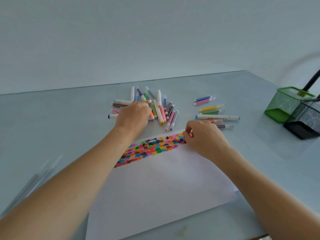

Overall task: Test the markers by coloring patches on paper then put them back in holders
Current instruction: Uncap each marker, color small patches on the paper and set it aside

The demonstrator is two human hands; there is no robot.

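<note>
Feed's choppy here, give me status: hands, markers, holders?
Left hand reaching into the marker pile. Right hand curled at the paper's top edge, its grip hidden. Green holder and black holder tipped over, nothing blocking.

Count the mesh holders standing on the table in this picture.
2. A green mesh holder stands at the table's far right; a black mesh holder stands against its right side, nearer the camera, cut off by the frame edge.

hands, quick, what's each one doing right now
Left hand: fingers curled down into the marker pile; whether it grips one cannot be told.
Right hand: curled at the paper edge; its hold cannot be told.
</note>
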